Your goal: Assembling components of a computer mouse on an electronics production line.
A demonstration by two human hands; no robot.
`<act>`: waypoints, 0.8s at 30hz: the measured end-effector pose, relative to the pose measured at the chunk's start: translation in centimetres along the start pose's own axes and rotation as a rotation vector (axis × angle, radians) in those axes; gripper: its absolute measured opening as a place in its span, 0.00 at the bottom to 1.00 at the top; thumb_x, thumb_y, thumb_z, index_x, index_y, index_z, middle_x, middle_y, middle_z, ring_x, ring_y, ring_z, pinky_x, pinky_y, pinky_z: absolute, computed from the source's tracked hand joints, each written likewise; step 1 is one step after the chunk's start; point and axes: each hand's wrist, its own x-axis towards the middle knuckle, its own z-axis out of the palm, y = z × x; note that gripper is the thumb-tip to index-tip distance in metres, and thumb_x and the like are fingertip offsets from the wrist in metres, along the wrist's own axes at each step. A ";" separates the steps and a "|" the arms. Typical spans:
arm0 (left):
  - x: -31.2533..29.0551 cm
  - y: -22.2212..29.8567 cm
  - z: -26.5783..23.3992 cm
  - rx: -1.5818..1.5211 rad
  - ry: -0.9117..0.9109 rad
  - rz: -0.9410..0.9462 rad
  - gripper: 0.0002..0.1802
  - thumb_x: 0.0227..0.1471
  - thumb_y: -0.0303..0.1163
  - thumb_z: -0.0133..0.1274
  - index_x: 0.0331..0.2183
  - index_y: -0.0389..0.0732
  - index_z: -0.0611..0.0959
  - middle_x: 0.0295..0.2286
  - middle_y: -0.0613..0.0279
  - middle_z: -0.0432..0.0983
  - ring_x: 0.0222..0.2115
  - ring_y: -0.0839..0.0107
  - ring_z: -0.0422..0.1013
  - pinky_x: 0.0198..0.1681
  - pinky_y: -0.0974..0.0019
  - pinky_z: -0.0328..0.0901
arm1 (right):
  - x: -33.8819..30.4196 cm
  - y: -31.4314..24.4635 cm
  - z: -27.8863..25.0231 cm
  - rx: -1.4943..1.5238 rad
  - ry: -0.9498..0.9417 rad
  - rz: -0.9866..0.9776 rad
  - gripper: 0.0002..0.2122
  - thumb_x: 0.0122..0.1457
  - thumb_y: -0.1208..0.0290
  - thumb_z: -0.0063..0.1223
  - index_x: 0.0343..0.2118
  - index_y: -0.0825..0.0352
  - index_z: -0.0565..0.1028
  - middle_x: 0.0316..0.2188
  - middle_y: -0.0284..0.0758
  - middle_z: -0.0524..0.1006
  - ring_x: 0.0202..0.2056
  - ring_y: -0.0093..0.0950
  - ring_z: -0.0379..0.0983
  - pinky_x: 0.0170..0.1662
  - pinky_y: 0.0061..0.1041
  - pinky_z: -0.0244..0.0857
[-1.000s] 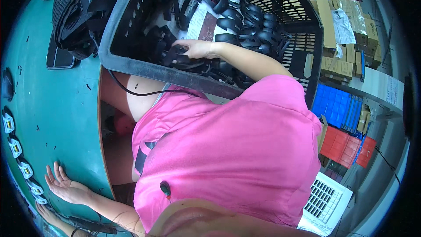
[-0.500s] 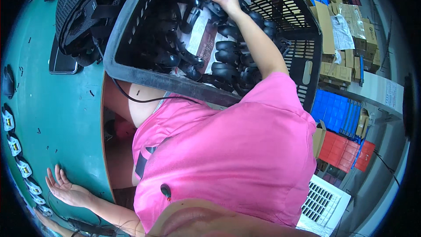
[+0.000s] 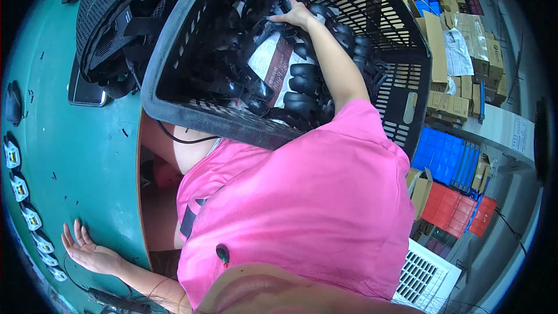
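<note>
My right hand (image 3: 297,15) reaches into a black plastic crate (image 3: 218,123). Its thumb and fingers are around a glossy black curved plastic part (image 3: 281,6), partly hidden among similar pieces. Many more black curved plastic shells (image 3: 302,84) lie in the crate, some in stacked rows, over a printed sheet (image 3: 278,64). My left hand (image 3: 93,253) rests palm up on the green table (image 3: 99,168), fingers spread and slightly curled, with nothing in it.
A row of white-and-black parts with yellow centres (image 3: 20,187) lines the table's left edge. A black mesh bag (image 3: 110,29) and a dark flat device (image 3: 87,90) sit beside the crate. Cardboard boxes (image 3: 447,104), blue bins (image 3: 444,154) and red bins (image 3: 453,206) stand at right.
My right hand has moved slightly down within the crate, and its thumb now stretches left. The crate appears shifted slightly right and down. My left hand stays in place.
</note>
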 end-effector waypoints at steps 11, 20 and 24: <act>0.4 -0.1 -0.1 -0.085 -0.016 -0.024 0.27 0.68 0.43 0.31 0.54 0.29 0.66 0.53 0.45 0.67 0.48 0.54 0.71 0.50 0.60 0.66 | -4.6 -3.4 1.8 0.133 -0.011 -0.108 0.37 0.42 0.57 0.73 0.56 0.67 0.70 0.48 0.42 0.77 0.49 0.33 0.74 0.55 0.28 0.64; 0.5 -1.0 -0.9 -0.130 -0.034 -0.027 0.27 0.69 0.43 0.29 0.54 0.28 0.66 0.53 0.45 0.67 0.47 0.55 0.71 0.50 0.61 0.66 | -10.9 -11.1 -0.4 0.705 -0.551 0.012 0.34 0.46 0.64 0.72 0.57 0.64 0.68 0.49 0.35 0.76 0.49 0.28 0.71 0.54 0.27 0.64; 0.5 -0.9 -1.1 -0.136 -0.022 -0.040 0.27 0.69 0.43 0.29 0.53 0.28 0.66 0.53 0.45 0.67 0.47 0.55 0.71 0.50 0.61 0.67 | -13.6 -13.7 -1.5 0.642 -0.653 0.008 0.40 0.47 0.62 0.72 0.62 0.65 0.61 0.57 0.37 0.69 0.58 0.29 0.63 0.61 0.27 0.54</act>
